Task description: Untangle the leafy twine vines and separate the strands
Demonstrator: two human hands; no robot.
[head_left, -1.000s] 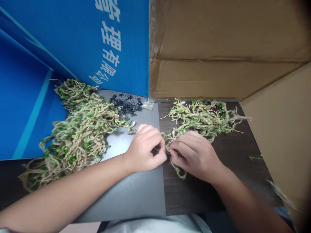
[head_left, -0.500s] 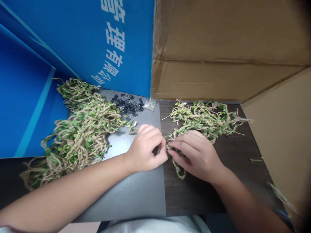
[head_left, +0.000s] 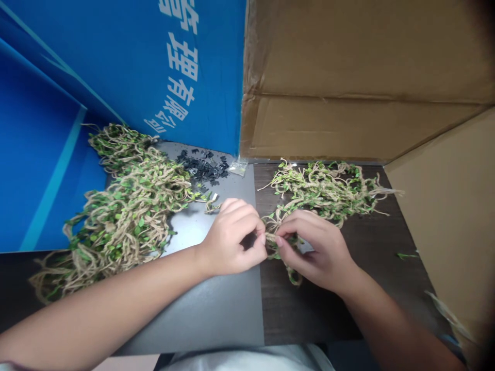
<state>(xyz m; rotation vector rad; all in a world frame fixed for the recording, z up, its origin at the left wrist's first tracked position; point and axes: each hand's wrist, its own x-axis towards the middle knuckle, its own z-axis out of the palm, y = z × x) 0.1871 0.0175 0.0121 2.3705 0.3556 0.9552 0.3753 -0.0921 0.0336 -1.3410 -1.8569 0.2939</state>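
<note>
Between my hands is a piece of leafy twine [head_left: 294, 275], tan with small green leaves, its looped end hanging over the dark wood surface. My left hand [head_left: 236, 238] pinches one part of it between thumb and forefinger. Just to the right, my right hand [head_left: 315, 251] pinches the same twine, with a short stretch showing between the fingertips. A large heap of similar leafy twine [head_left: 135, 211] lies to the left on the grey surface. Behind my right hand is a smaller pile [head_left: 328, 188] on the dark wood.
Small black flakes [head_left: 204, 166] lie at the back beside a small clear plastic packet [head_left: 237, 167]. A blue printed panel [head_left: 127, 62] stands at the left and back, a brown cardboard wall [head_left: 348, 62] at the back right. A green scrap [head_left: 407, 255] lies at the right.
My right hand's fingertips have moved slightly right, away from my left fingertips, so more twine shows between them. The hanging loop has shifted a little right.
</note>
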